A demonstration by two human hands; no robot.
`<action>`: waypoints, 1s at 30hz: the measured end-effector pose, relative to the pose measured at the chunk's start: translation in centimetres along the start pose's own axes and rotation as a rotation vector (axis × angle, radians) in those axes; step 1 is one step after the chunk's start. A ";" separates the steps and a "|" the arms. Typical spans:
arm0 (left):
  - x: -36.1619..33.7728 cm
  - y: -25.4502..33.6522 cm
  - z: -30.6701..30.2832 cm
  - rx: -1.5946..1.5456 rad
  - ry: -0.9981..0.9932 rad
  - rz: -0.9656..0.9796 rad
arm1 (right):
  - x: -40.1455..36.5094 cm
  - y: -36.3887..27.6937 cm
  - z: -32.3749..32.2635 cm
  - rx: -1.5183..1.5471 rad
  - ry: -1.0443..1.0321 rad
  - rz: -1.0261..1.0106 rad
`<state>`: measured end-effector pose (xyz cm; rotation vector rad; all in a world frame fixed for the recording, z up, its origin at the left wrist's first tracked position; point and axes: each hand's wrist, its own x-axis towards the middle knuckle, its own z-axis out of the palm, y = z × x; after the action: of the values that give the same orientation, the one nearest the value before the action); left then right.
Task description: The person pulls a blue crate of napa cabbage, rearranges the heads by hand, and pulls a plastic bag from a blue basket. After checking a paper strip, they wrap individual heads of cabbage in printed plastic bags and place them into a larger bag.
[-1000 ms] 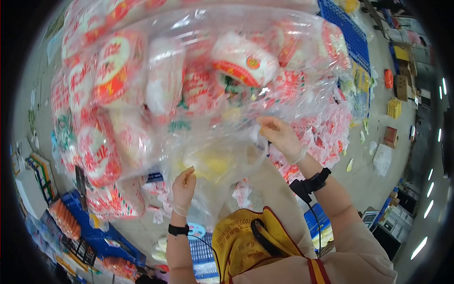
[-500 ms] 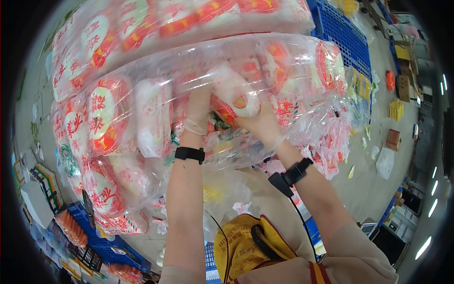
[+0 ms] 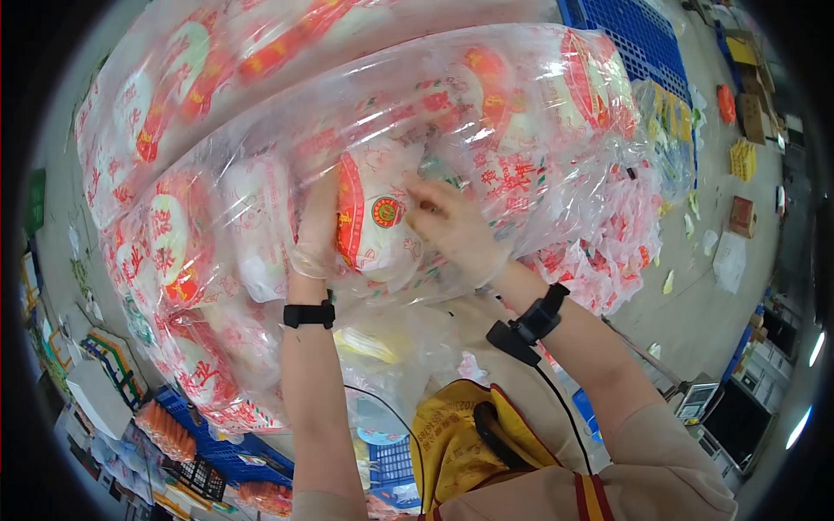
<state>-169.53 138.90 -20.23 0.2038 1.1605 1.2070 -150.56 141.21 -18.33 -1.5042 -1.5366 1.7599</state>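
A big clear plastic sack [image 3: 486, 113] full of red-and-white food packets fills the upper view. Both my gloved hands reach into its open mouth from below. My left hand [image 3: 314, 234] and my right hand [image 3: 453, 227] grip one red-and-white packet [image 3: 375, 217] with a round red-and-yellow seal, one hand on each side. Each wrist wears a black band; a cable runs from the right one. A second sack [image 3: 156, 95] of similar packets lies above and behind.
A heap of loose red-and-white packets [image 3: 608, 260] lies to the right. A blue plastic pallet [image 3: 625, 35] sits at top right, blue crates [image 3: 208, 434] at bottom left. Cardboard boxes [image 3: 743, 217] and scraps dot the grey floor. I wear a yellow apron [image 3: 460, 434].
My hands rose from the sack's loose mouth into the sack and closed on one packet. The packet has turned and shifted left between them, its seal facing me.
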 end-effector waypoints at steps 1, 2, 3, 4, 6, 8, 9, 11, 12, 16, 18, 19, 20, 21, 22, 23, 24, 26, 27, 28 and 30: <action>-0.2 -0.1 0.1 -0.014 -0.016 0.082 | -0.1 0.2 1.1 0.004 0.053 -0.073; -0.4 0.0 0.0 -0.004 -0.020 0.077 | -0.3 0.3 1.9 0.005 0.106 -0.144; -0.7 0.1 0.2 0.025 -0.064 0.081 | -0.7 0.4 2.2 0.011 0.113 -0.141; -0.8 0.3 0.5 0.051 -0.109 0.088 | -1.0 0.5 2.3 -0.072 0.115 -0.186; -1.6 0.9 1.1 0.025 -0.133 0.094 | -1.2 0.6 2.5 -0.155 0.118 -0.227; -2.2 0.7 1.4 -0.003 -0.152 0.101 | -1.1 0.8 2.5 -0.180 0.103 -0.212; -2.5 0.1 1.2 0.016 -0.100 0.141 | -1.2 0.9 2.4 -0.179 0.104 -0.210; -3.1 -0.6 1.0 0.039 -0.046 0.177 | -1.5 1.1 2.1 -0.225 0.159 -0.305; -3.5 -0.9 1.0 0.064 -0.039 0.195 | -1.5 0.3 1.8 -0.224 0.159 -0.304; -3.8 -1.1 1.1 0.132 -0.090 0.171 | -0.3 -1.4 0.9 -0.446 0.189 -0.623; -2.9 -1.1 1.2 0.170 -0.101 0.215 | 0.2 -1.3 0.2 -0.470 0.081 -0.611; -2.5 -1.1 1.4 0.207 -0.115 0.255 | 0.2 -1.4 -0.5 -0.646 -0.030 -0.578; -2.3 -0.9 1.5 0.200 -0.112 0.257 | 0.1 -1.6 -1.0 -0.822 -0.141 -0.542; -2.3 -0.1 1.9 0.290 -0.162 0.249 | 0.1 -2.1 -1.2 -0.827 -0.146 -0.546; -2.2 0.4 2.1 0.383 -0.210 0.237 | 0.0 -2.6 -1.2 -0.876 -0.100 -0.709; -1.9 0.3 1.8 0.381 -0.202 0.238 | 0.0 -2.9 -1.2 -0.919 -0.052 -0.874; -1.5 -0.1 1.6 0.467 -0.200 0.225 | 0.1 -2.9 -1.2 -0.916 -0.059 -0.875; -0.7 -0.7 1.4 0.551 -0.202 0.210 | 0.6 -3.0 -1.7 -1.035 -0.232 -0.870; -0.3 -0.8 1.6 0.614 -0.214 0.272 | 0.6 -3.2 -1.9 -1.037 -0.233 -0.868; 0.0 -0.9 1.7 0.676 -0.225 0.337 | 0.6 -3.6 -2.1 -1.084 -0.251 -0.880; 0.5 -0.8 2.1 0.714 -0.265 0.380 | 0.8 -3.8 -2.2 -1.134 -0.270 -0.895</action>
<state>-167.46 139.90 -20.10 1.1300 1.3090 0.9970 -150.27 144.21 -15.08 -0.5796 -2.9474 0.5280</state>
